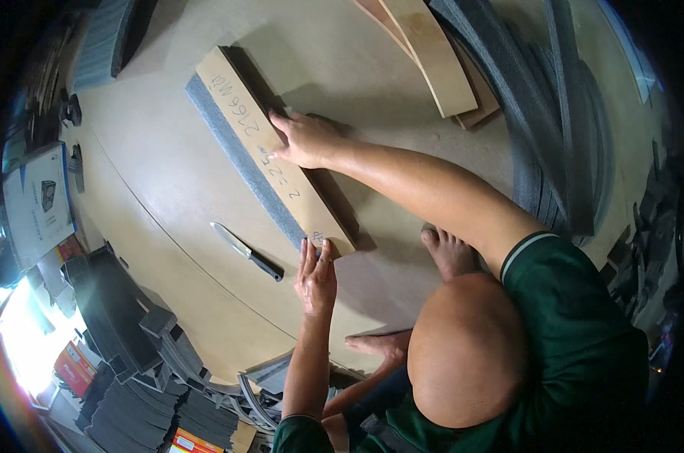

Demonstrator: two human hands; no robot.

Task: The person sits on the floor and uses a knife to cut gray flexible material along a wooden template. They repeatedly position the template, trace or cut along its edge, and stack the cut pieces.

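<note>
A long tan wooden board [240, 113] with handwriting on its face lies slantwise over a grey foam strip [244, 162], whose edge shows along the board's left side. My right hand [306, 140] grips the board near its middle from the right edge, thumb and a finger apart on its face; the other fingers are partly hidden. At the board's near end, my left hand [316, 281] has its fingers stretched out, their tips touching the end by the foam. Left of that hand, a knife [251, 253] with a black handle lies on the floor, blade pointing away.
Curved wooden pieces [432, 60] and a large bundle of grey foam strips [542, 128] lie at the far right. A grey foam block [104, 45] is at the far left. Stacked dark foam sheets [130, 411] and a white box [40, 208] line the left side. My bare foot [451, 253] rests nearby.
</note>
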